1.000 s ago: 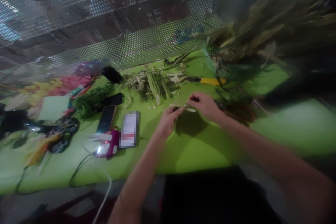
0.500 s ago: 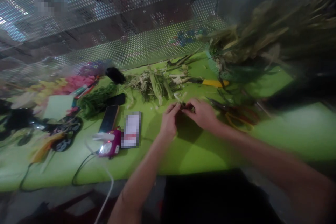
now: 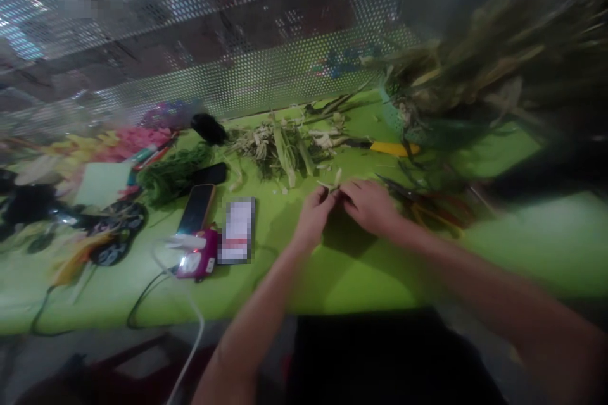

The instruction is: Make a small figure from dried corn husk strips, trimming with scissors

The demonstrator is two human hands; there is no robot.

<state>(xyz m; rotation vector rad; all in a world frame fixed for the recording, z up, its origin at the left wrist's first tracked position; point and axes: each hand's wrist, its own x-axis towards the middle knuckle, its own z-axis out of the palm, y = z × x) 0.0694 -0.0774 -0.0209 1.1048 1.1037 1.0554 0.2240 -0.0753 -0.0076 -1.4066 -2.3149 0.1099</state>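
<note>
My left hand (image 3: 316,212) and my right hand (image 3: 368,202) meet over the green table, fingertips close together. Both are closed in a pinch around a small, pale green strip of dried plant (image 3: 337,178), whose tips stick up between the fingers. The rest of the strip is hidden by the fingers. Just beyond the hands lies a loose heap of dried leaves and stems (image 3: 285,152). Pliers or scissors with orange-yellow handles (image 3: 408,196) rest to the right of my right hand; blur keeps their kind unclear.
A yellow-handled tool (image 3: 394,149) lies beyond the hands. A green basket (image 3: 392,115) of dried stalks stands back right. To the left are a dark phone (image 3: 197,207), a lit phone (image 3: 237,228), a magenta device with cables (image 3: 202,256), green netting (image 3: 166,177) and a yellow glue gun (image 3: 80,262).
Both hands have shifted slightly, and more of the pale strip now shows above the fingertips. The view has tilted a little. Things on the table stay put.
</note>
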